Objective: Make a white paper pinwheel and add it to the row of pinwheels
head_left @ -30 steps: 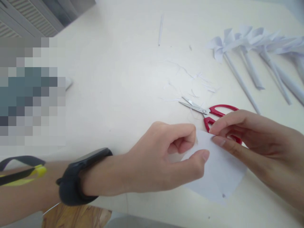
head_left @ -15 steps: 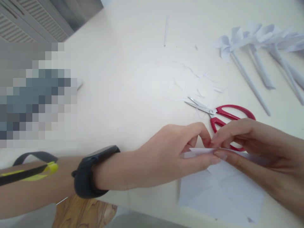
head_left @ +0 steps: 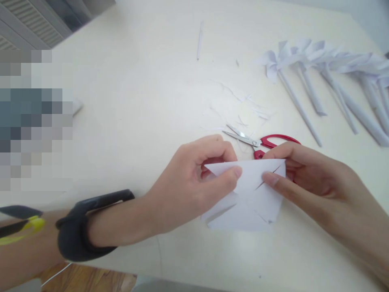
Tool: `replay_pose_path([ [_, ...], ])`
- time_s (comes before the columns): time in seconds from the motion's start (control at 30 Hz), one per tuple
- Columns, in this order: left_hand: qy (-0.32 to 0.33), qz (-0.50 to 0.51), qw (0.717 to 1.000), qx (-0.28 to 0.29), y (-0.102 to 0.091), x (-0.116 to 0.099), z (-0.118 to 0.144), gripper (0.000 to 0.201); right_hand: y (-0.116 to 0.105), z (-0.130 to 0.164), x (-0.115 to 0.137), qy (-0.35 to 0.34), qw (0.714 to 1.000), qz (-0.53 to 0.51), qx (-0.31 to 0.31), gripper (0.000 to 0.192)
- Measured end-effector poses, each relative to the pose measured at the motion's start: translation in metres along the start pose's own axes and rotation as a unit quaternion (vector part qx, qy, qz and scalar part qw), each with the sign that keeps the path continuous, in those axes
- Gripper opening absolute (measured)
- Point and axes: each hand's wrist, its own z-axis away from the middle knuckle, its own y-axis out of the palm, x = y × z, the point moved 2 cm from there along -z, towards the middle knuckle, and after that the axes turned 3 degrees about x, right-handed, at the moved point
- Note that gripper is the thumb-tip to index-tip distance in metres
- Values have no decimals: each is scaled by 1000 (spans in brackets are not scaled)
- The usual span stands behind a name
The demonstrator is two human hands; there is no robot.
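Left hand [head_left: 194, 182] pinches cut paper [head_left: 247, 194] | right hand [head_left: 322, 182] pinches it at one slit [head_left: 260, 185] | light pressure should prevent tearing

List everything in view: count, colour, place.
Paper sheet: 1, white, in both hands
Scissors: 1, red handles, beyond sheet
Paper pinwheels: several overlapping, white, far right
Paper scraps: several, white, near scissors
Thin rod: 1, pale, upper middle
Table: 1, cream, underneath
Slatted furniture: count unclear, grey, upper left
Pixelated area: 1, grey, left
Wooden surface: 1, brown, lower left
Cord: 1, white, lower left
Watch: 1, black, left wrist
Strap: 1, black/yellow, left edge
Left hand: 1, bare, centre
Right hand: 1, bare, right
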Motion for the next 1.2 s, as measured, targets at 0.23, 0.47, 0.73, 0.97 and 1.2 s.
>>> replay_pose_path([
  [0.23, 4, -35, 996, 76, 2, -4, -3, 6, 3, -2, 3, -22, 999, 34, 22, 2],
  [0.47, -54, -18, 994, 96, 1, -2, -7, 12, -3, -6, 6, 15, 1000, 6, -20, 3],
  [0.73, -48, 5, 990, 135, 6, -1, -7, 12, 1, -5, 8, -38, 996, 77, -23, 7],
  [0.97, -52, -14, 990, 134, 5, 1, -8, 12, 8, -1, 11, -66, 990, 126, -12, 7],
  [1.2, -62, -1, 990, 126, 4, 3, -8, 10, 6, -4, 15, -39, 991, 121, -27, 7],
])
